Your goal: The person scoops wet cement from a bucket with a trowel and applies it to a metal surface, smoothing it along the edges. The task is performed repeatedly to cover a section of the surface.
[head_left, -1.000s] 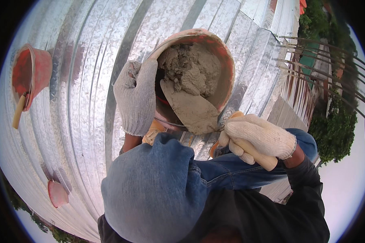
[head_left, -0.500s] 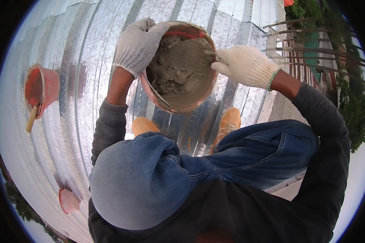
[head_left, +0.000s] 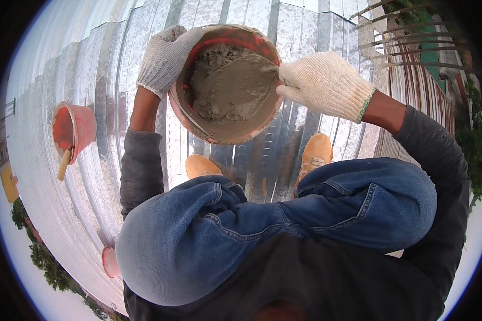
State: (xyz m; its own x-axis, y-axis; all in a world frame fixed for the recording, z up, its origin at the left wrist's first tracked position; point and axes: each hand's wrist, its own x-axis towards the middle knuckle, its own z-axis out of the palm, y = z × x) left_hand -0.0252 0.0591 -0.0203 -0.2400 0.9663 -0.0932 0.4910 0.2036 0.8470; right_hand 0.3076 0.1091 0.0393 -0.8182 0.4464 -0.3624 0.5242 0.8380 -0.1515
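Note:
A red bucket [head_left: 179, 109] of wet grey mortar [head_left: 219, 80] stands in front of my feet, its inner wall smeared with mortar. My left hand [head_left: 166, 61], in a knitted grey-white glove, grips the bucket's left rim, thumb over the edge. My right hand [head_left: 324, 85], in a cream glove with a green-edged cuff, is closed at the right rim. It holds what looks like a trowel [head_left: 251, 75], whose mortar-coated blade lies in the mortar inside the bucket. The glove hides the handle.
I squat on ribbed sheet metal [head_left: 112, 203]. To the left lies a tipped red bucket [head_left: 83, 128] with a wooden-handled tool [head_left: 64, 163] at its rim. A smaller pink container [head_left: 110, 262] is at lower left. Thin rods [head_left: 418, 51] jut in at upper right.
My view has shifted, so the left bucket appears farther right. The blade has moved lower into the mortar, and more of the main bucket's red far wall shows. Both hands keep their holds.

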